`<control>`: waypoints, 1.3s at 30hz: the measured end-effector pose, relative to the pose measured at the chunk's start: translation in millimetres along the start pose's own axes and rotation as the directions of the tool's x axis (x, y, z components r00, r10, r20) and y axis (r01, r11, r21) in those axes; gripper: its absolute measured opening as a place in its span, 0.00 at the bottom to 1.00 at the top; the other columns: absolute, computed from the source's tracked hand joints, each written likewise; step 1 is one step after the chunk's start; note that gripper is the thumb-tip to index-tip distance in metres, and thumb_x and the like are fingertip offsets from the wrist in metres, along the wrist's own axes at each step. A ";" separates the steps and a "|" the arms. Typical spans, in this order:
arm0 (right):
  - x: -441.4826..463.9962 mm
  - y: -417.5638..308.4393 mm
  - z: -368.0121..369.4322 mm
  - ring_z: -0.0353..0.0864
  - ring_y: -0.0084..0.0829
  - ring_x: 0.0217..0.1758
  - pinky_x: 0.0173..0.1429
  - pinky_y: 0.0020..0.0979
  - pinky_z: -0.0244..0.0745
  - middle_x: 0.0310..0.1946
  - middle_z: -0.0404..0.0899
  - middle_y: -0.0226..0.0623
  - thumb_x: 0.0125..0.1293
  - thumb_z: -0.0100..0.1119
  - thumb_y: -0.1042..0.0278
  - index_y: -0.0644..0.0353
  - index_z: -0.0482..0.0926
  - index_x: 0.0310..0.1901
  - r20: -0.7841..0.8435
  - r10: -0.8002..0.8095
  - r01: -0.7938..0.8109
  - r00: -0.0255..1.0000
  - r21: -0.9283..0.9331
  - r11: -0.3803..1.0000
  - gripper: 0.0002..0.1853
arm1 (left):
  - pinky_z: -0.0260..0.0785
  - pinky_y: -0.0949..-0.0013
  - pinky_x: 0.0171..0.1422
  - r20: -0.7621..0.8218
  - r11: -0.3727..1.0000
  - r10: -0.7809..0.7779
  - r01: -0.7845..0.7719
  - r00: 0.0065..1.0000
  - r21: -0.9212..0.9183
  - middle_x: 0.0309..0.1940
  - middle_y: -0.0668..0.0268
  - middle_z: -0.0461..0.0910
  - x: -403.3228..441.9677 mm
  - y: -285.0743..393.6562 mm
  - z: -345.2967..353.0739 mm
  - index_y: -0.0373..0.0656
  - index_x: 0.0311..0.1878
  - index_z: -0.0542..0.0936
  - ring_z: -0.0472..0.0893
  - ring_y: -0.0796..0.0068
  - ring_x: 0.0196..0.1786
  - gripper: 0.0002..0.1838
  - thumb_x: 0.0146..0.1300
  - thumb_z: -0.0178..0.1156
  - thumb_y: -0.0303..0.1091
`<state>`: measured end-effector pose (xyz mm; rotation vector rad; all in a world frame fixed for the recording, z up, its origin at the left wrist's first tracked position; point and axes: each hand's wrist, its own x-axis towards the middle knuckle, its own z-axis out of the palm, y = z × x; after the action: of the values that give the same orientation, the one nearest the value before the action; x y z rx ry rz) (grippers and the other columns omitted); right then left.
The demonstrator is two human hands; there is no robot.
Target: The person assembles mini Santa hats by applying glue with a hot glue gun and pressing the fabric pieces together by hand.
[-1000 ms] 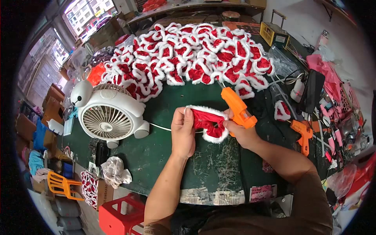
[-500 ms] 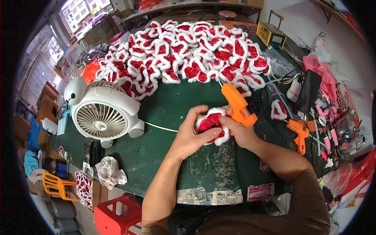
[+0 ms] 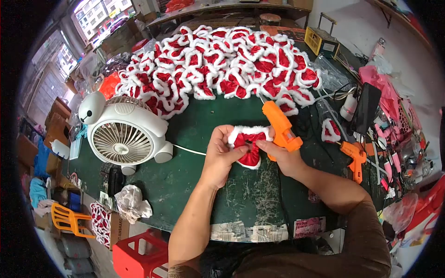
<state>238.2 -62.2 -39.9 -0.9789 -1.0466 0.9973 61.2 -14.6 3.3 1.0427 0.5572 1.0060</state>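
My left hand and right hand clamp the red piece between them, its lower end below my grip; my right also holds the glue gun.

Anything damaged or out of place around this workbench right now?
Yes. The green tabletop is badly scuffed, and paper strips along its near edge look torn. One red-and-white piece lies apart from the heap, near an orange glue gun at the right. I see no clear spill.
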 end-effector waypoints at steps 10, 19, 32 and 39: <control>1.0 -2.1 -1.5 0.73 0.16 0.36 0.39 0.24 0.70 0.36 0.72 0.25 0.63 0.62 0.79 0.54 0.69 0.43 -0.068 0.060 -0.051 0.996 0.126 0.991 0.13 | 0.74 0.76 0.45 0.000 0.999 0.026 -0.026 1.000 -0.031 0.38 0.65 0.82 1.0 1.1 -10.8 0.38 0.62 0.70 0.80 0.80 0.37 0.24 0.63 0.64 0.19; 5.2 1.2 -7.0 0.73 0.18 0.42 0.48 0.26 0.71 0.43 0.74 0.29 0.63 0.58 0.80 0.54 0.69 0.46 -0.064 0.000 0.013 0.998 0.193 0.981 0.13 | 0.72 0.78 0.45 0.223 0.979 -0.138 0.167 0.965 -0.115 0.39 0.68 0.82 0.8 11.6 -25.1 0.40 0.64 0.71 0.80 0.81 0.36 0.25 0.63 0.61 0.20; -0.2 6.4 -1.6 0.78 0.24 0.47 0.55 0.31 0.73 0.42 0.78 0.34 0.64 0.61 0.79 0.56 0.69 0.42 0.119 -0.069 0.069 0.991 -0.001 0.998 0.11 | 0.74 0.77 0.47 0.088 0.996 -0.084 0.084 0.993 0.000 0.40 0.68 0.82 1.8 -5.8 -14.6 0.39 0.61 0.72 0.80 0.81 0.40 0.23 0.63 0.64 0.20; 4.6 -15.2 -3.3 0.76 0.20 0.41 0.49 0.27 0.70 0.39 0.77 0.31 0.64 0.61 0.78 0.55 0.69 0.41 0.039 0.020 -0.028 0.999 0.208 0.978 0.11 | 0.72 0.77 0.40 0.167 0.984 -0.087 0.111 0.982 -0.137 0.34 0.66 0.83 0.6 0.9 -17.4 0.40 0.66 0.68 0.79 0.80 0.32 0.31 0.61 0.65 0.20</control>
<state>244.8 -62.0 -25.1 -0.8048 -0.9411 1.1244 47.3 -6.2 -3.3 0.9468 0.3937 0.8532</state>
